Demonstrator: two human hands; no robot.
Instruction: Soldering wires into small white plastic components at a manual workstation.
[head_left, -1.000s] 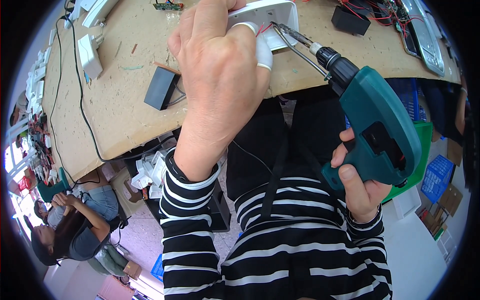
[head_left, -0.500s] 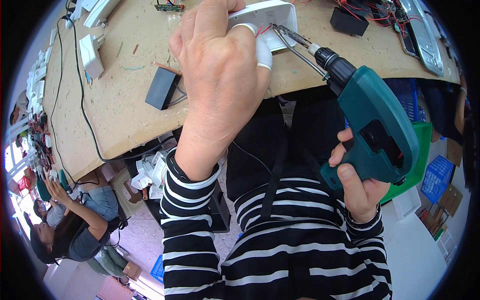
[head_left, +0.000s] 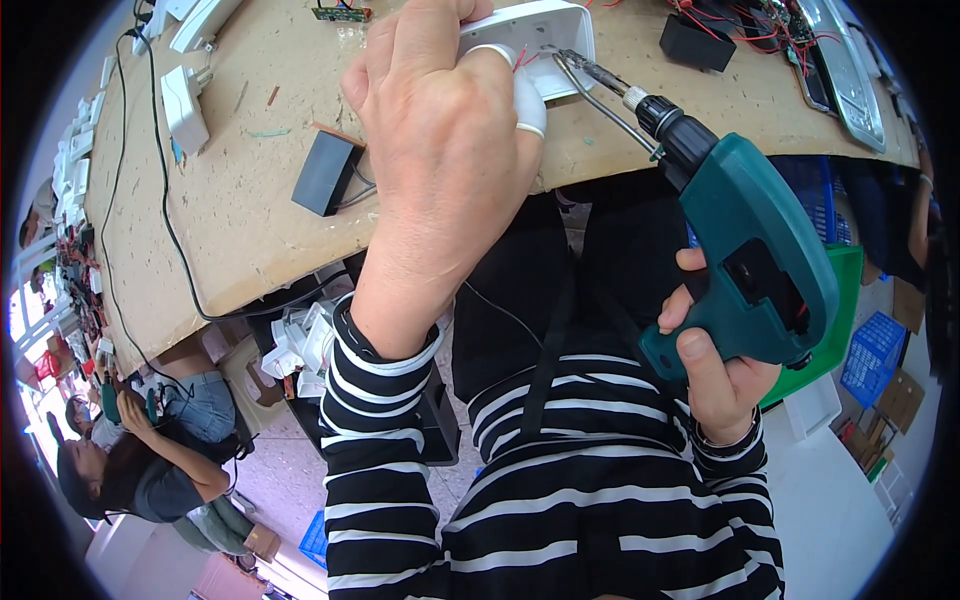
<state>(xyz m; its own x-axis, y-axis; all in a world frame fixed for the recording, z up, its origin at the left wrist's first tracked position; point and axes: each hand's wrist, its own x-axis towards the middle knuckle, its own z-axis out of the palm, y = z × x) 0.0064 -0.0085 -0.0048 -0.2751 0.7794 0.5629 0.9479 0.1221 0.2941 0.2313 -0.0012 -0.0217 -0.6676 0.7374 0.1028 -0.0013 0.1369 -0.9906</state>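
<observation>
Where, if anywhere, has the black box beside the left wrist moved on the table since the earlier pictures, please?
No, the black box shows no visible shift against the near edge of the table.

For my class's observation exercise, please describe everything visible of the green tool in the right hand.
The green tool is pistol-shaped, its dark green body apparently plastic, with a dark recess in its side. A black ribbed collar leads to a slim metal barrel, darkened toward its end; a thin, bent metal tube runs alongside. The right hand grips its handle. It slants up-left, its end over the white casing; contact there is unclear.
</observation>
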